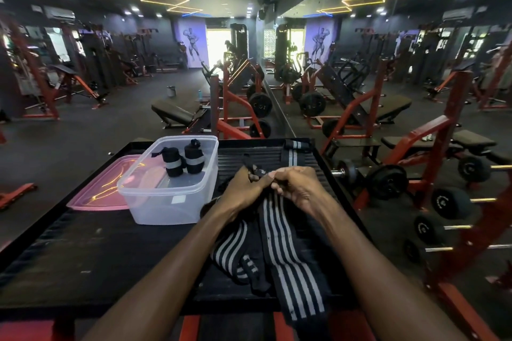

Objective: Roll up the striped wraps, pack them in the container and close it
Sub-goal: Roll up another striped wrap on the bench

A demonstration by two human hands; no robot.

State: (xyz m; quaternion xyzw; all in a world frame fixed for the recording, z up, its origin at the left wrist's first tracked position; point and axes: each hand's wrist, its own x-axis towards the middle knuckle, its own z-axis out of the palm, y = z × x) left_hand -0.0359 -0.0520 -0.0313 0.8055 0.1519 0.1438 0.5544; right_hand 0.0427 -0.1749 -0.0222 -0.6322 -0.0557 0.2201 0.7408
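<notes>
The end of a striped wrap (pixel 279 232) is pinched between the left hand (pixel 243 191) and the right hand (pixel 297 188), both raised just above the black tabletop (pixel 110 252); the fingers of each hand are curled tight onto the fabric, apparently so that the first turn of the roll can be started firmly; the rest of the wrap is left trailing toward the person and over the near edge, where it can feed freely. Both forearms are brought in from the near edge and converge at the wrap, wrists slightly bent, knuckles facing up. A second loose wrap (pixel 230 249) is heaped just beside the first, on the left; a third (pixel 293 149) is laid flat at the far edge. Two rolled wraps (pixel 182 159) are stood upright in the clear container (pixel 166 202), set left of the hands within easy reach; its pink lid (pixel 97 196) is laid flat beside it, partly beneath it, so closing is judged a later step.
</notes>
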